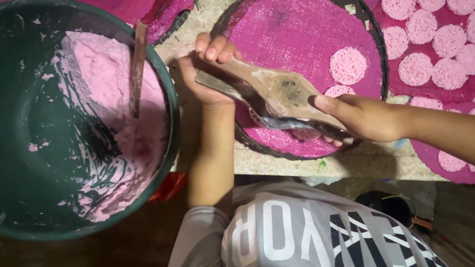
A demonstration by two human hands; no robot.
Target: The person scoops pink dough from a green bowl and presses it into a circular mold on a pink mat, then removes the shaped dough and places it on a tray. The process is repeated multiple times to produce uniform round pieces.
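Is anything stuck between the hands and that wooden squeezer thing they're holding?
Nothing visible. The left hand grips one end of the wooden press directly, and the right hand grips the other. The press hangs over the round woven tray lined with pink mesh, nothing between them.

No packages, labels, signs or screens in view, only white block lettering printed across the grey shirt (302, 242)
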